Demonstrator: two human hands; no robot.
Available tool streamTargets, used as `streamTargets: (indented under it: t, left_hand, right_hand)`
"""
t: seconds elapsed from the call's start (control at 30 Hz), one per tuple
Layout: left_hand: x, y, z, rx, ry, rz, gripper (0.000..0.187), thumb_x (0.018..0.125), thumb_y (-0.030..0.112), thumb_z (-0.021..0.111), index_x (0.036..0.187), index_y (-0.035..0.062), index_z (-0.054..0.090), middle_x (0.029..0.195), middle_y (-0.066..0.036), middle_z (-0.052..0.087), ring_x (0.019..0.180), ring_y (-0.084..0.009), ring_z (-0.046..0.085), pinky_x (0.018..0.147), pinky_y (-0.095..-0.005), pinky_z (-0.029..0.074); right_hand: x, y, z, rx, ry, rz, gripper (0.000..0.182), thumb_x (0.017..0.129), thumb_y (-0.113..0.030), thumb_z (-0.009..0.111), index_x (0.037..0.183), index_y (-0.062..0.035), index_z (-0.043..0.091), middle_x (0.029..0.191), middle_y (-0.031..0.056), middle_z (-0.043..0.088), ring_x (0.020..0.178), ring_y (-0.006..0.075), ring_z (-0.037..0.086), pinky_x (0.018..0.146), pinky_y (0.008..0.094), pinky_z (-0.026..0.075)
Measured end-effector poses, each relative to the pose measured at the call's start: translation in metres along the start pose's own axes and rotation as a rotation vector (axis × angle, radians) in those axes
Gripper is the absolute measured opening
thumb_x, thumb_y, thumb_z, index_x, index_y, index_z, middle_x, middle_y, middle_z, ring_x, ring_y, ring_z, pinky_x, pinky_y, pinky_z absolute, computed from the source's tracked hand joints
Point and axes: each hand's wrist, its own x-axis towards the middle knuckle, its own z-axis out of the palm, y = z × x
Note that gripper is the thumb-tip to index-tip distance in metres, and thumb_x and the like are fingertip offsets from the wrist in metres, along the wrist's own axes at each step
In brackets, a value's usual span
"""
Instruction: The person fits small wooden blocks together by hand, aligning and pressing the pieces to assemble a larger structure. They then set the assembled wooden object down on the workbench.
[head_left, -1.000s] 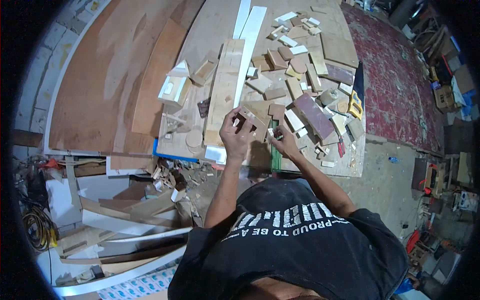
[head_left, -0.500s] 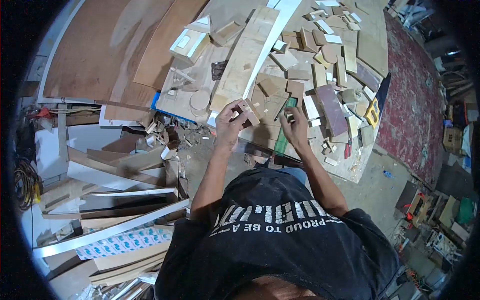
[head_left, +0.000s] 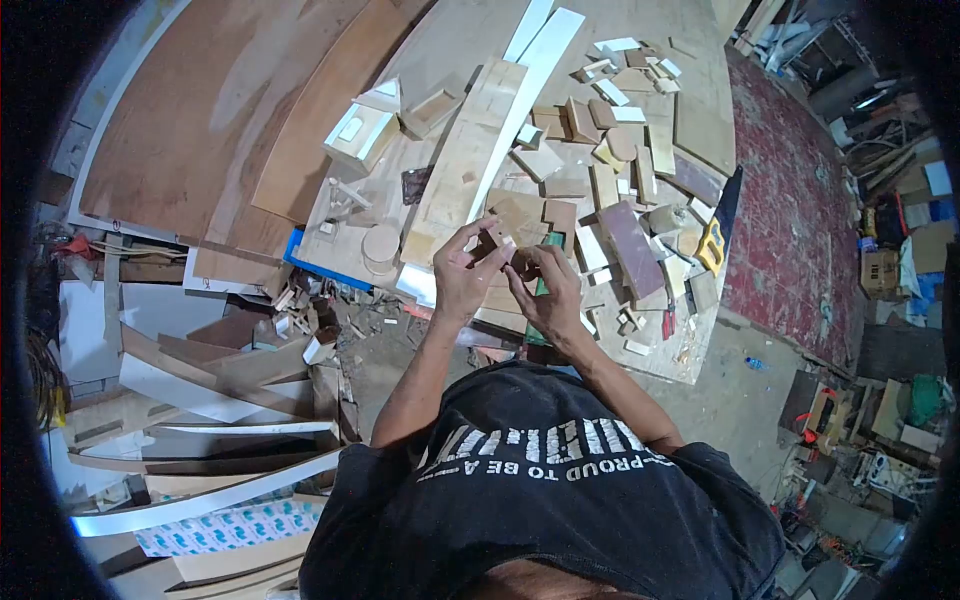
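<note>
My left hand [head_left: 460, 280] is closed on a small wooden block [head_left: 499, 234], gripped between thumb and fingers above the near edge of the workbench. My right hand [head_left: 552, 300] meets it from the right, its fingertips pinched together against the block's side. Whatever those fingertips hold is too small and covered to make out. Beneath the right hand lies a long green object [head_left: 537, 336], partly hidden by the hand. A long light wooden board [head_left: 465, 160] lies beyond the left hand.
Several wood offcuts [head_left: 630, 250] are scattered on the workbench [head_left: 660, 362] to the right, beside a yellow-handled saw [head_left: 712, 246]. A small wooden box [head_left: 358, 140] and a round wooden disc [head_left: 380, 245] stand on the left. Curved boards [head_left: 220, 490] are stacked at lower left.
My right hand has moved left from above the green object to the wooden block. My left hand still holds the block. The whole view has shifted slightly.
</note>
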Motion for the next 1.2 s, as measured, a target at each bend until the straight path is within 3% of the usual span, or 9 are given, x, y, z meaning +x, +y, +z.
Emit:
streamTargets:
  t: [0.27, 0.7, 1.03, 1.07, 1.2]
  left_hand:
    - [0.001, 0.006, 0.006, 0.011, -0.05, 0.044, 0.043, 0.085, -0.001, 0.07, 0.124, -0.006, 0.055, 0.114, -0.013, 0.062, 0.095, -0.0154, 0.064, 0.08, -0.0259, 0.055]
    - [-0.002, 0.009, 0.007, -0.005, -0.057, 0.038, 0.044, 0.084, -0.004, 0.068, 0.125, -0.0053, 0.055, 0.111, -0.012, 0.064, 0.097, -0.0163, 0.064, 0.084, -0.0282, 0.056]
    - [0.001, -0.006, 0.002, -0.05, -0.063, 0.005, 0.042, 0.085, -0.003, 0.068, 0.125, -0.0044, 0.056, 0.108, -0.009, 0.063, 0.093, -0.0143, 0.064, 0.078, -0.0268, 0.056]
    - [0.001, -0.012, -0.002, -0.067, -0.048, 0.001, 0.042, 0.085, -0.003, 0.068, 0.125, -0.0039, 0.056, 0.109, -0.008, 0.063, 0.093, -0.0143, 0.063, 0.078, -0.0275, 0.056]
    - [0.001, -0.027, -0.023, 0.039, 0.044, -0.085, 0.044, 0.083, -0.002, 0.069, 0.125, -0.0033, 0.055, 0.113, -0.009, 0.061, 0.096, -0.0153, 0.063, 0.081, -0.0295, 0.057]
  right_hand:
    - [-0.001, -0.005, -0.003, -0.033, 0.055, -0.011, 0.024, 0.079, -0.003, 0.074, 0.099, 0.0006, 0.061, 0.089, 0.0106, 0.059, 0.067, 0.0168, 0.061, 0.057, 0.0282, 0.05]
    - [-0.001, -0.009, -0.005, -0.006, 0.054, -0.007, 0.023, 0.078, -0.002, 0.074, 0.098, 0.0007, 0.061, 0.089, 0.0101, 0.06, 0.066, 0.0157, 0.062, 0.055, 0.0268, 0.05]
    - [-0.007, 0.004, -0.01, -0.005, 0.021, 0.001, 0.028, 0.078, -0.004, 0.076, 0.1, 0.0003, 0.06, 0.087, 0.0095, 0.06, 0.066, 0.0161, 0.06, 0.056, 0.0262, 0.049]
    - [-0.009, 0.01, -0.018, -0.026, 0.009, 0.04, 0.027, 0.082, -0.007, 0.072, 0.105, -0.0001, 0.059, 0.087, 0.0118, 0.06, 0.072, 0.0203, 0.062, 0.06, 0.0308, 0.05]
    - [-0.02, 0.107, -0.04, 0.206, 0.27, 0.682, 0.022, 0.091, -0.017, 0.062, 0.097, 0.004, 0.064, 0.076, 0.0057, 0.063, 0.064, 0.011, 0.058, 0.058, 0.0264, 0.048]
